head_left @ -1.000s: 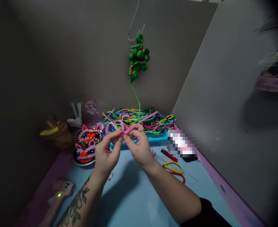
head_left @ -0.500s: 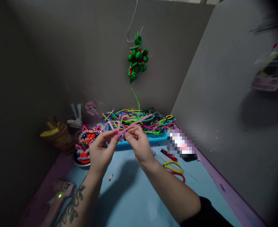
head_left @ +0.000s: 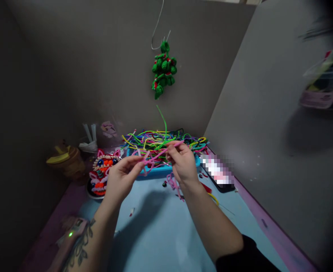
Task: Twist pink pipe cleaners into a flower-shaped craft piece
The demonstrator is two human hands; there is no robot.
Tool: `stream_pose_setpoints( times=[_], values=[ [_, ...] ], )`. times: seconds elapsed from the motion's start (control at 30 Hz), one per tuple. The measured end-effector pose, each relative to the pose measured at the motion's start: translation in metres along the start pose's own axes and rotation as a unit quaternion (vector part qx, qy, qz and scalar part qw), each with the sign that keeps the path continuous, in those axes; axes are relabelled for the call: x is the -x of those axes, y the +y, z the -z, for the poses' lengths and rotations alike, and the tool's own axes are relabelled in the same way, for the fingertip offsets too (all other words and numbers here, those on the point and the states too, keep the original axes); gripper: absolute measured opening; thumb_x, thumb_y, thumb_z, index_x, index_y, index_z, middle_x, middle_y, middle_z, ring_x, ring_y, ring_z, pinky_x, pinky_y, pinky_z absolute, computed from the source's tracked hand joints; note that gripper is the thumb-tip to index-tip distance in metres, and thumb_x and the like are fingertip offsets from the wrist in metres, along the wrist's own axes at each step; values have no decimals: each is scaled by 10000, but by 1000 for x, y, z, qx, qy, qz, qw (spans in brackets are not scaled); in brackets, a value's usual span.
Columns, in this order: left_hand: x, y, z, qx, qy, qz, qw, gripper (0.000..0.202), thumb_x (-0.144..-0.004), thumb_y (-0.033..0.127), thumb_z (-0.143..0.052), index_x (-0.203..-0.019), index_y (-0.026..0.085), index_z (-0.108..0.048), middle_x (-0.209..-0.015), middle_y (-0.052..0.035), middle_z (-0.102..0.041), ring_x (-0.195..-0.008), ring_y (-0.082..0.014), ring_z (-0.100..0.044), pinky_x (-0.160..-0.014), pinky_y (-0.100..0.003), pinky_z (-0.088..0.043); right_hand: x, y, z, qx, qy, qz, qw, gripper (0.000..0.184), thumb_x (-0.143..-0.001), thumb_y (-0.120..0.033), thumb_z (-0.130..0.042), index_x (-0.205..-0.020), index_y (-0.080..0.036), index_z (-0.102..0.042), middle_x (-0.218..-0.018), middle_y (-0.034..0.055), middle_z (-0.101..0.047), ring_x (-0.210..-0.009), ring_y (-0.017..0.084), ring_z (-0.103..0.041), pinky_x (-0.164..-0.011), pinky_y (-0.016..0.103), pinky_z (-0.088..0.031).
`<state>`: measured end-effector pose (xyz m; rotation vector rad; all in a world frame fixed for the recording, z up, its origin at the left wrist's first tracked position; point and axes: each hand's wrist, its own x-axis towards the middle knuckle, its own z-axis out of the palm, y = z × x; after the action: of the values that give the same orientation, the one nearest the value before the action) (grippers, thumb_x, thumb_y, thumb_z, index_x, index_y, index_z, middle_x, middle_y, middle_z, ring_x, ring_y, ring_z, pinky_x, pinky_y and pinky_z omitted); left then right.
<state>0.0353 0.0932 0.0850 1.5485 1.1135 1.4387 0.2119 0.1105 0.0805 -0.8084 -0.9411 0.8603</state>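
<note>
Two hands: left hand [head_left: 121,177] and right hand [head_left: 183,164] are raised above the bench [head_left: 155,234], each pinching the pink stem [head_left: 158,155].
Left fingers [head_left: 135,161]: closed narrow on the stem's near, looped end.
Right fingers [head_left: 173,149]: thumb and forefinger closed on the far end, up by the pile.
Stem: in the air between the hands, slanting up to the right, just in front of the tray [head_left: 155,172].
Around: the pile [head_left: 161,138] of coloured stems fills the tray; a pink scrap [head_left: 173,185] lies on the bench under the right wrist; a lion face [head_left: 102,172] sits to the left; a green ornament [head_left: 163,70] hangs above.
Risk: the far end is close to the pile and could, I judge, snag a loose stem; a hard pull could slip it from the left pinch or open the loop.
Change: half a second ago the hands nearly touched; now the right hand is higher and further right, the stem is drawn out, and the forearm covers most of the yellow scissors [head_left: 213,197].
</note>
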Motion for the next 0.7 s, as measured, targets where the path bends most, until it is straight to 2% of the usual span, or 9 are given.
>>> stream_pose_setpoints(
  times=[0.07, 0.2, 0.27, 0.33, 0.43, 0.5, 0.57, 0.63, 0.7],
  values=[
    [-3, -2, 4, 31, -15, 34, 999, 362, -673, 448, -829, -876, 156, -760, -736, -69, -751, -629, -161, -670, -538, -234, -504, -3, -2, 5, 42, -5, 57, 997, 298, -758, -429, -738, -951, -239, -614, -756, -20, -593, -660, 136, -553, -612, 276, -479],
    [-9, -2, 14, 78, -11, 85, 993, 432, -582, 466, -881, -845, 146, -758, -706, -65, -739, -607, -151, -653, -547, -237, -499, -7, -6, 15, 120, -24, 164, 979, 406, -785, -295, -738, -1157, -304, -575, -843, -16, -598, -751, 156, -591, -700, 310, -515],
    [-11, 1, 17, 86, -1, 94, 992, 434, -558, 459, -893, -827, 145, -758, -696, -63, -734, -600, -146, -645, -552, -239, -497, -10, -7, 21, 179, -63, 203, 961, 271, -836, -257, -690, -1095, -313, -635, -875, 0, -625, -788, 170, -604, -723, 335, -514],
    [-12, 4, 19, 88, 5, 94, 992, 431, -546, 452, -900, -811, 145, -757, -697, -64, -734, -602, -147, -644, -556, -241, -496, -12, -7, 25, 247, -98, 246, 932, 116, -876, -231, -646, -952, -299, -700, -890, 16, -646, -840, 190, -611, -768, 371, -510],
    [-12, 7, 20, 88, 4, 92, 992, 427, -532, 451, -907, -790, 148, -755, -688, -62, -731, -603, -147, -642, -557, -240, -495, -14, -7, 28, 338, -99, 297, 888, 131, -876, -216, -643, -878, -297, -746, -949, 41, -636, -953, 232, -586, -871, 445, -483],
    [-11, 8, 20, 81, -1, 90, 993, 419, -535, 452, -905, -785, 151, -756, -675, -58, -727, -595, -144, -638, -548, -236, -490, -13, -5, 27, 391, -94, 306, 863, 129, -860, -226, -659, -865, -299, -766, -977, 59, -614, -997, 256, -551, -898, 475, -465],
    [-10, 8, 21, 67, -8, 84, 994, 406, -556, 452, -895, -793, 151, -759, -664, -56, -723, -582, -143, -633, -531, -232, -480, -11, -4, 24, 420, -118, 295, 850, 122, -852, -236, -661, -849, -283, -772, -948, 70, -601, -970, 257, -542, -869, 462, -473],
    [-10, 8, 22, 54, -16, 74, 996, 391, -582, 449, -881, -805, 151, -761, -660, -55, -721, -577, -146, -636, -527, -234, -484, -8, -4, 20, 415, -163, 275, 852, 142, -862, -218, -629, -841, -255, -764, -894, 71, -605, -910, 238, -563, -823, 422, -489],
    [-9, 9, 23, 46, -29, 61, 997, 373, -610, 442, -868, -819, 153, -759, -665, -55, -726, -579, -149, -646, -542, -243, -505, -4, -5, 16, 384, -192, 256, 866, 176, -870, -179, -581, -835, -232, -745, -856, 63, -633, -855, 212, -596, -783, 379, -500]
  ],
)
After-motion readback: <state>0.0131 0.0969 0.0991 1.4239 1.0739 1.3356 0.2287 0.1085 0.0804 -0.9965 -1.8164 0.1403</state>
